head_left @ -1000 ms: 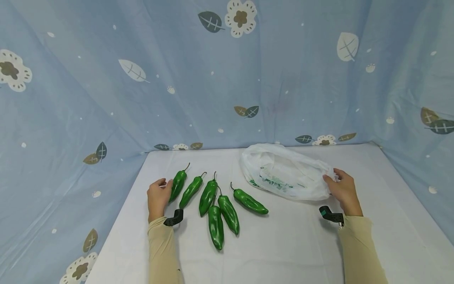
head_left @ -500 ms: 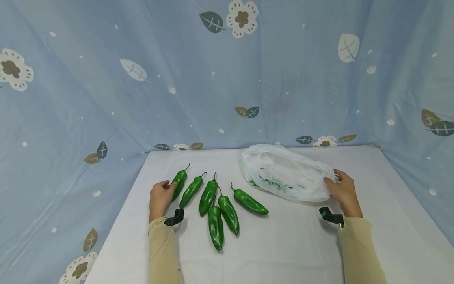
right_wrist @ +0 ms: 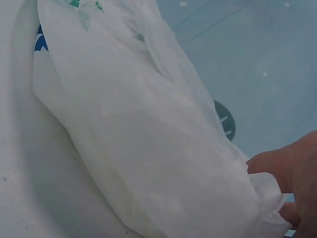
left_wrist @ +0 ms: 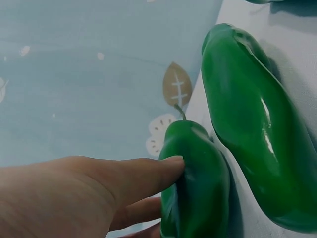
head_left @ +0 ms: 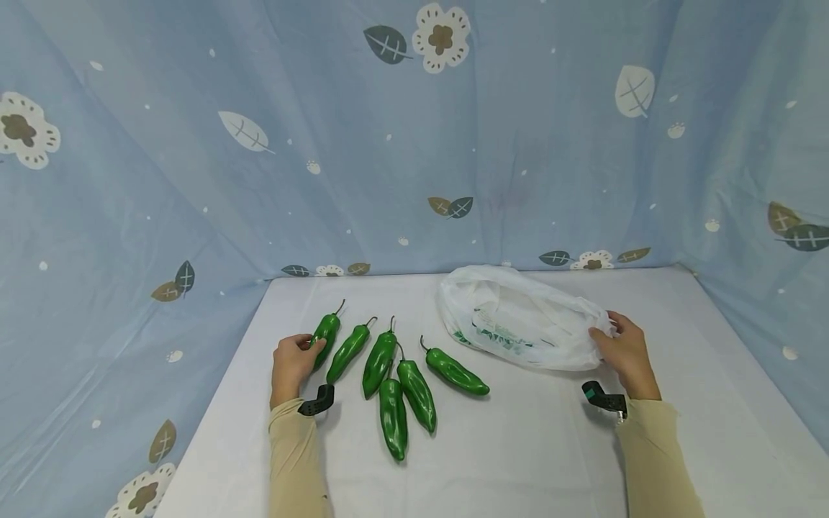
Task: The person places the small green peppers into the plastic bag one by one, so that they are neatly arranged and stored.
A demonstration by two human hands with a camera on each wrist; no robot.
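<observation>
At the left of the head view, my left hand (head_left: 293,365) holds the leftmost green chili pepper (head_left: 327,332). In the left wrist view, the thumb (left_wrist: 171,166) lies on top of that pepper (left_wrist: 200,183) and the other fingers are at its side, partly hidden. Another green pepper (left_wrist: 257,124) lies right beside it. My right hand (head_left: 630,356) pinches the right end of a white plastic bag (head_left: 550,352) with green print. The bag's mouth gapes upward. In the right wrist view, thumb and fingers grip the bag's gathered edge (right_wrist: 270,198).
Several more green peppers lie between the hands, among them a slanted one (head_left: 456,372) near the bag and one nearest the front (head_left: 393,419). All rest on a white-covered table (head_left: 505,460). A blue patterned curtain (head_left: 544,165) rises behind the table and along its sides.
My left hand has moved slightly right, closing thumb and fingers on the leftmost pepper. The right hand and the bag have stayed nearly in place.
</observation>
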